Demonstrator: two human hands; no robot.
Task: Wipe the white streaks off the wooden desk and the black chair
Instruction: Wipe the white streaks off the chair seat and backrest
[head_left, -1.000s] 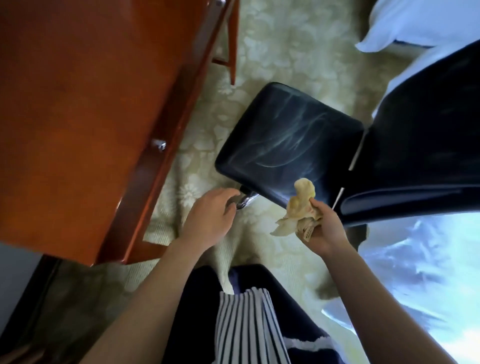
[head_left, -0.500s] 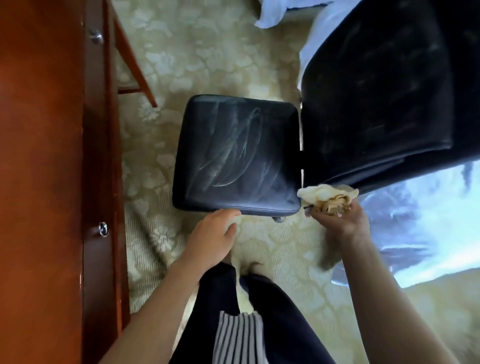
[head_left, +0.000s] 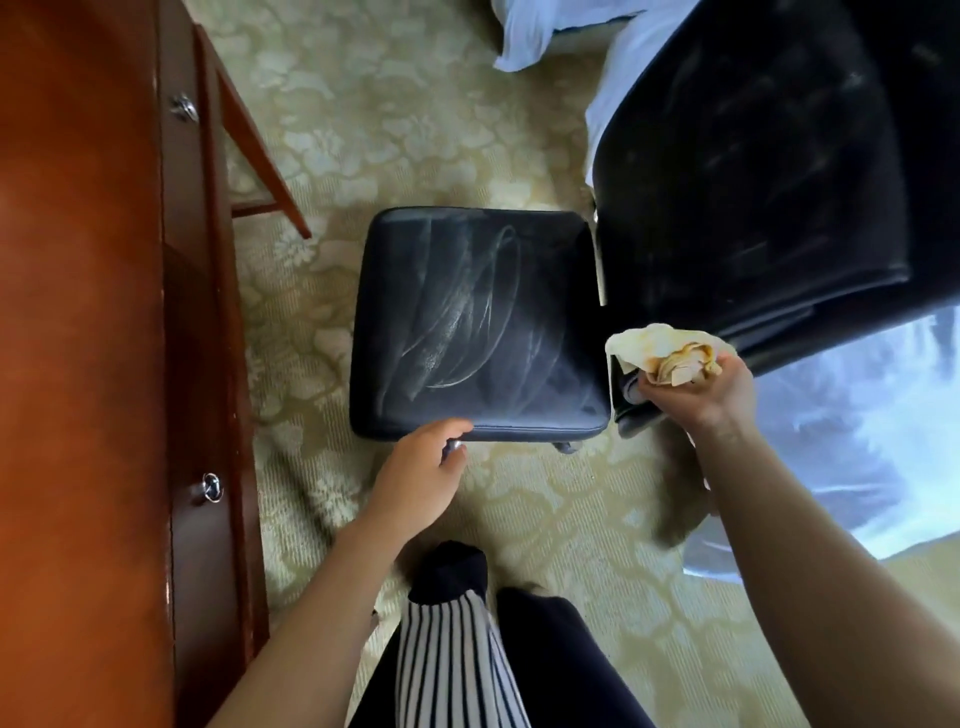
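Head view, looking straight down. Showed the desk cut off at the left edge, with only its top and a drawer front bearing two knobs in frame. Showed the seat whole, standing on the carpet just right of the desk and apart from it, with white streaks curving across its middle. Cut off the backrest at the upper right, where faint smears were hard to make out. Hid the base beneath the seat.

Left hand: reached forward with the thumb touching the seat's near edge and the fingers curled under, out of sight beside a small metal glint; could not tell whether it grasped anything.

Right hand: raised at the seat's near right corner, clenched round a crumpled yellowish cloth held over the gap between seat and backrest; contact with either could not be told.

Left a pale patch at lower right blurred and unidentifiable.
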